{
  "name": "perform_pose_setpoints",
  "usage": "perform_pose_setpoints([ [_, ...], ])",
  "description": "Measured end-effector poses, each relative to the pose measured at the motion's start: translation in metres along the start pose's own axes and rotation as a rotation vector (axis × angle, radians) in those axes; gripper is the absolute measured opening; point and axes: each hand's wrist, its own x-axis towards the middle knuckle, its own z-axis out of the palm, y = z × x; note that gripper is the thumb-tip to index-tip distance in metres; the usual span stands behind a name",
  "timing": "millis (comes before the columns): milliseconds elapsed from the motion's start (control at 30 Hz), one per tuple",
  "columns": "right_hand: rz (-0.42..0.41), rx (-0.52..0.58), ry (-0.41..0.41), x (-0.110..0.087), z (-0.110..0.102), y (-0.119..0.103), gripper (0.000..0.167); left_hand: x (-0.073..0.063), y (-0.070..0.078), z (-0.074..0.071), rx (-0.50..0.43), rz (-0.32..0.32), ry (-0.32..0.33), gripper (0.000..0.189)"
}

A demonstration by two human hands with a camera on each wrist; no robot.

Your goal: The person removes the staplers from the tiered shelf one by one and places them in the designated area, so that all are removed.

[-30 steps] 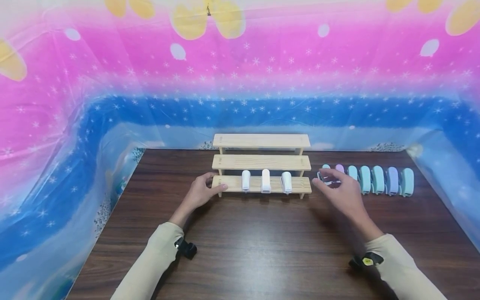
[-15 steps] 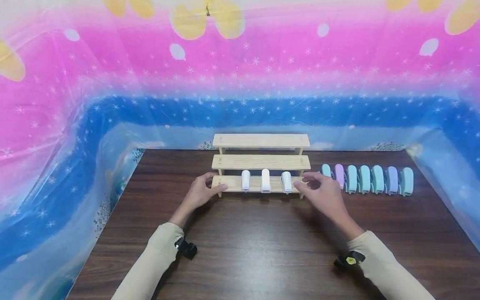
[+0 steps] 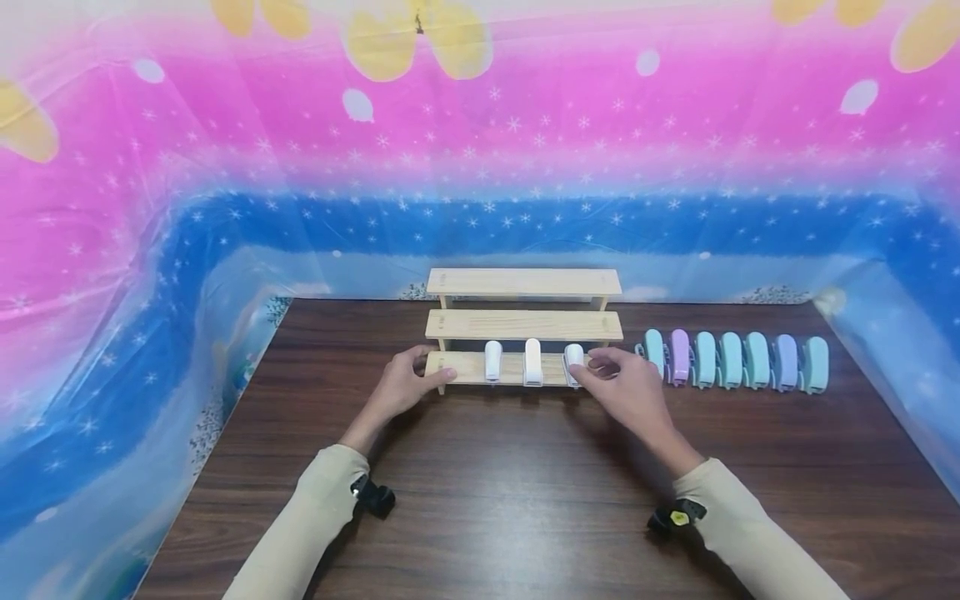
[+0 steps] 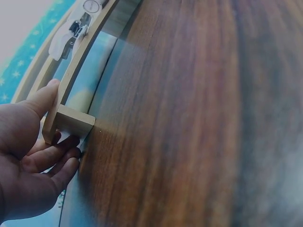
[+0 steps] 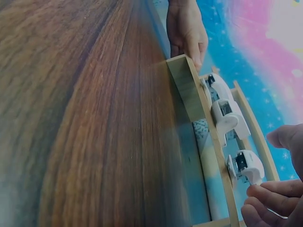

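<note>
In the head view a three-tier wooden display rack (image 3: 525,325) stands at the table's far side. My left hand (image 3: 408,379) grips the left end of its lowest step, thumb on top and fingers underneath, as the left wrist view also shows. Several white objects that look like mini staplers are spaced along that step: a left one (image 3: 492,361), a middle one (image 3: 532,362) and a right one (image 3: 573,357). My right hand (image 3: 626,385) is at the right white stapler (image 5: 250,165). In the right wrist view its fingertips are right beside the stapler, and its thumb (image 5: 284,136) stands apart from it.
Right of the rack, a row of similar staplers in teal, pink-purple (image 3: 679,357) and lavender (image 3: 785,362) stands on the dark wood-grain table (image 3: 487,500). The two upper rack steps (image 3: 523,282) rise behind. A pink and blue printed cloth (image 3: 480,167) surrounds the table's back and sides.
My right hand has moved left from the coloured row, past the rack's right end, to the right white stapler. My left hand stays on the rack, and the staplers keep their places.
</note>
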Motion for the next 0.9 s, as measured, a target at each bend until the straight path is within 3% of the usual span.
perform_pose_setpoints([
  [900, 0.038, -0.076, 0.001, 0.011, 0.015, -0.001, 0.051, 0.000, -0.001, 0.000, 0.012, 0.005, 0.001, 0.065],
])
